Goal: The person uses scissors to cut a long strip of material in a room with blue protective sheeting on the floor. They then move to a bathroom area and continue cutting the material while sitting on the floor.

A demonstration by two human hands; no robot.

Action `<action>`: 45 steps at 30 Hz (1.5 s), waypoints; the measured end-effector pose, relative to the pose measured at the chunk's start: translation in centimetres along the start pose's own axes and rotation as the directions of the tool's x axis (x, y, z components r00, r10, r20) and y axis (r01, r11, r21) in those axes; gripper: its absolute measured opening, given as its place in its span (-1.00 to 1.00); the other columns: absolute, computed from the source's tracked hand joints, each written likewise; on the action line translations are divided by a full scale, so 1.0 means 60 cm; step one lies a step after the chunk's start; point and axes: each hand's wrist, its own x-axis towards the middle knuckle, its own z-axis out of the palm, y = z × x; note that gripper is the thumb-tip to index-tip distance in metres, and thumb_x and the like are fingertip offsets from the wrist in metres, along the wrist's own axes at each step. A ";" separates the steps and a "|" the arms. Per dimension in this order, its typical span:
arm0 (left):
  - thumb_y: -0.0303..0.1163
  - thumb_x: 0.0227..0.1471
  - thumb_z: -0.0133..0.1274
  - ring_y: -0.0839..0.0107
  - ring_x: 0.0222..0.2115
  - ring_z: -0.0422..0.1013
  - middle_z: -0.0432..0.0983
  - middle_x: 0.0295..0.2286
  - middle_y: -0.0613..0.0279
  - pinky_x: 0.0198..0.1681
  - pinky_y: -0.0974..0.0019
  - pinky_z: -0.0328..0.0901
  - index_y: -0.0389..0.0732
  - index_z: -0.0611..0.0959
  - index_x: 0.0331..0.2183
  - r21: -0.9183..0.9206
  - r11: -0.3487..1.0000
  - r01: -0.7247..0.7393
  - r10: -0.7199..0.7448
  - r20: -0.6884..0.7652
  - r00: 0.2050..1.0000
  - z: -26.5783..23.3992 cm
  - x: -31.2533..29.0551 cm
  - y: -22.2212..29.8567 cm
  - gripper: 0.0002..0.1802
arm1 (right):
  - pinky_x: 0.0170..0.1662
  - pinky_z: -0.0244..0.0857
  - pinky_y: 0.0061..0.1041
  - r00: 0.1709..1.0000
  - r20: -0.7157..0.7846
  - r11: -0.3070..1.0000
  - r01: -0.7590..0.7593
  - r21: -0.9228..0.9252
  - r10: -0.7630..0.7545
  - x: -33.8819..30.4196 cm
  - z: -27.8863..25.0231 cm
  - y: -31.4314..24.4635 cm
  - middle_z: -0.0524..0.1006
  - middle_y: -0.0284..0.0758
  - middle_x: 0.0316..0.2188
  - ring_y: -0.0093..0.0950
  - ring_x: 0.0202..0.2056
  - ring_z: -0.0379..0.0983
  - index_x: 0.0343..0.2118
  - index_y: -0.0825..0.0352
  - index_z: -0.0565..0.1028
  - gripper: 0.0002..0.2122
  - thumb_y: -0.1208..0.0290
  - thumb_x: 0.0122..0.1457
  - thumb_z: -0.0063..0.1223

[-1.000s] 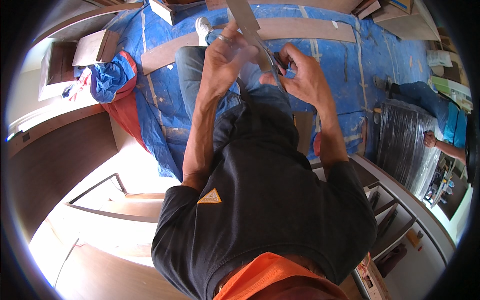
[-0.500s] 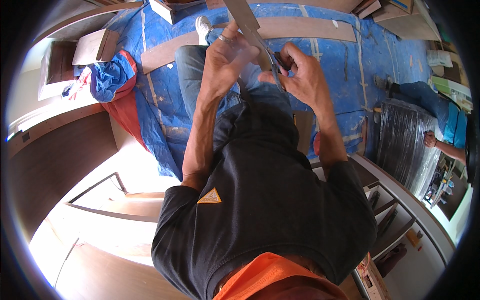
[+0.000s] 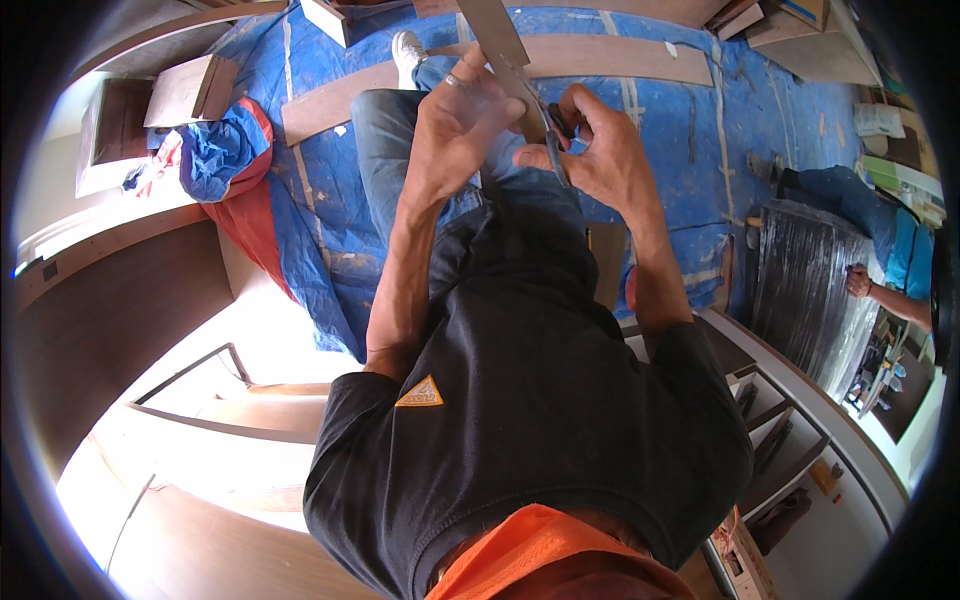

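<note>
My left hand [image 3: 455, 125], a ring on one finger, pinches a thin grey-brown strip [image 3: 495, 35]. Its wide end reaches up past the top of the picture. My right hand [image 3: 605, 150] is closed around dark handles [image 3: 563, 122] of what look like scissors, close beside the left fingertips. The blades lie along the strip and are hard to tell apart from it. A narrow grey sliver [image 3: 555, 165] hangs by my right thumb. Both hands are held out in front of my body, above my legs.
Blue tarpaulin [image 3: 660, 180] covers the floor, with long boards [image 3: 620, 58] lying on it. Wooden boxes [image 3: 190, 92] stand at the left beside a bunched blue and red sheet [image 3: 235, 150]. At the right another person's hand [image 3: 858, 281] rests on a plastic-wrapped dark panel [image 3: 810, 285].
The strip has shifted slightly right and down along with my left hand. My right hand keeps nearly the same place and grip.
</note>
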 end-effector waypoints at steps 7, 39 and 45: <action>-0.72 0.06 0.07 0.46 -0.33 0.53 0.56 -0.32 0.27 -0.21 0.38 0.44 -0.22 0.36 0.24 -0.097 0.995 -0.005 0.006 0.007 1.000 0.002 0.003 -0.001 -0.30 | -0.56 -0.02 -0.59 0.994 -0.044 0.994 -0.098 0.039 0.100 -0.005 0.007 0.000 0.25 -0.50 -0.66 -0.67 -0.59 0.07 -0.53 0.30 0.34 -0.43 -0.01 -0.23 0.55; -0.69 0.05 0.11 0.49 -0.36 0.48 0.47 -0.42 0.33 -0.22 0.40 0.42 -0.24 0.29 0.28 -0.008 1.000 0.011 -0.010 0.015 1.000 0.009 0.003 0.000 -0.23 | -0.44 0.33 -0.37 0.995 0.055 0.988 -0.078 -0.136 0.086 0.000 -0.025 0.001 0.43 -0.38 -0.66 -0.36 -0.59 0.45 -0.41 0.29 0.48 -0.38 -0.23 -0.23 0.44; -0.65 0.07 0.12 0.44 -0.35 0.50 0.49 -0.39 0.28 -0.22 0.36 0.45 -0.26 0.28 0.28 -0.006 1.000 0.004 -0.004 0.007 1.000 0.009 0.006 -0.007 -0.25 | -0.48 0.28 -0.39 0.997 -0.002 0.989 -0.071 -0.129 0.071 -0.001 -0.018 0.002 0.43 -0.35 -0.68 -0.36 -0.62 0.41 -0.50 0.30 0.42 -0.44 -0.12 -0.18 0.47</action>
